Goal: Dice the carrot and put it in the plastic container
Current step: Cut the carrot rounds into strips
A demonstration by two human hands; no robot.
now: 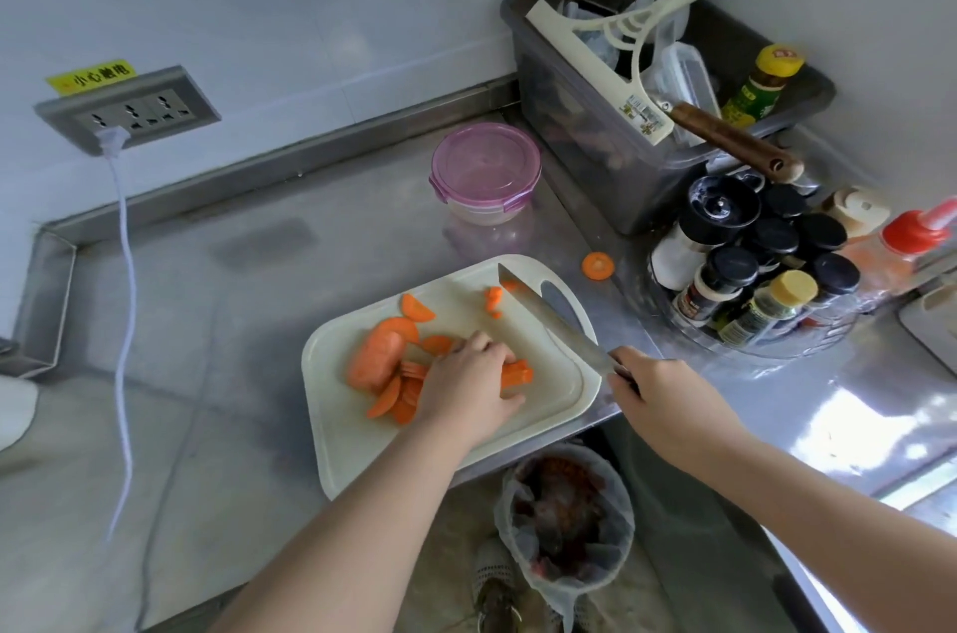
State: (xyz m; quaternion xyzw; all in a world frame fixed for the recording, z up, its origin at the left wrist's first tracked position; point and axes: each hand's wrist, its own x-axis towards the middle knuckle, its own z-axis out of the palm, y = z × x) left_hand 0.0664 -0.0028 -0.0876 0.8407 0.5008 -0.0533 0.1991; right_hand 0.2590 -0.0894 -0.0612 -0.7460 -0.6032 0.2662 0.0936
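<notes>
The carrot (pixel 375 355) is bright orange and only partly cut. 1 thick, rounded chunk lies on the left part of the white cutting board (pixel 362 446). A fan of thin slices (pixel 393 397) leans against the chunk's near side, and a half-round slice (pixel 417 308) lies just beyond it. The left hand (pixel 468 386) comes down on a small bundle of carrot sticks (pixel 518 372) in the middle of the board. Its fingers are curled over the sticks and hold them down, and the squared stick ends poke out to the right of the fingertips. A few small cut pieces (pixel 493 302) lie near the board's far edge, beside the knife tip. The right hand (pixel 657 397) is wrapped round the handle of the knife (pixel 549 316). The blade slants across the board's right side over the handle slot (whether the edge touches the board cannot be told). 1 round slice (pixel 598 265) lies off the board on the steel desk (pixel 259 301), between the board and the spice rack (pixel 751 280). The plastic container (pixel 484 171), clear with a pink lid clipped on, stands on the desk beyond the board, apart from it. A lined waste bin (pixel 564 518) stands on the floor below the desk edge.
</notes>
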